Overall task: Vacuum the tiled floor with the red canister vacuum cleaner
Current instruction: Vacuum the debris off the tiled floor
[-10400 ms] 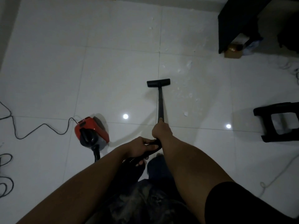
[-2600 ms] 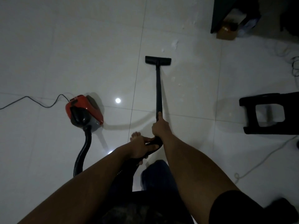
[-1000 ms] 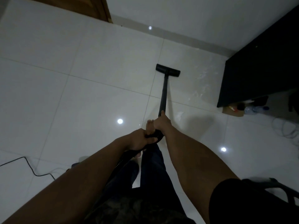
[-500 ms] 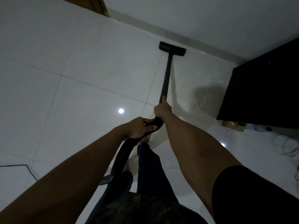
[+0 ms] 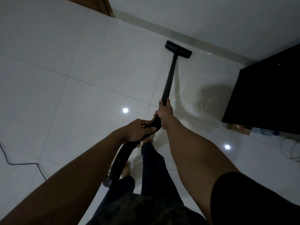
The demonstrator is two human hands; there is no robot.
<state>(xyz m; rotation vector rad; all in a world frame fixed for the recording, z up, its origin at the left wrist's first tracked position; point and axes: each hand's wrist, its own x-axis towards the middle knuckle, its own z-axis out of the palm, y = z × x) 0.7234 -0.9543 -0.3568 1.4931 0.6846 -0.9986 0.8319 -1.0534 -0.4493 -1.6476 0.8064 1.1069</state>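
Right hand point(image 5: 164, 112): fingers curled tight round the lower end of the black rigid vacuum wand point(image 5: 169, 75), thumb laid up along the tube, arm stretched forward

Left hand point(image 5: 139, 131): fingers wrapped round the black curved handle bend point(image 5: 155, 123), directly behind the right hand. The hands are very close; contact between them cannot be told

Wand runs up and away from the right hand to the flat black floor nozzle point(image 5: 178, 49). The nozzle lies on the glossy white tiled floor point(image 5: 65, 46), just beside the pale skirting point(image 5: 199, 41) at the foot of the wall, its long edge roughly parallel to it

Black ribbed hose point(image 5: 120, 161) drops from under the left hand, between the left forearm and the dark trouser legs point(image 5: 152, 168). A small grey part sits at its lower visible end, too dim to identify. A bare foot point(image 5: 150, 139) shows just below the left hand

Containers: brown cardboard box point(image 5: 237, 128) on the floor at the base of the black cabinet point(image 5: 266, 95); contents too dark to make out. Clear plastic bottles point(image 5: 266, 132) lie just right of the box

Surroundings:
- black cabinet stands to the right of the wand, well clear of the nozzle
- dull dusty patch point(image 5: 206, 95) on the tile between wand and cabinet
- white cable point(image 5: 290, 149) looped at the right edge
- thin black cord point(image 5: 21, 163) trailing across the tile at the left edge
- wooden door frame point(image 5: 103, 5) at top, left of the nozzle
- two round light reflections point(image 5: 125, 110) on the tiles
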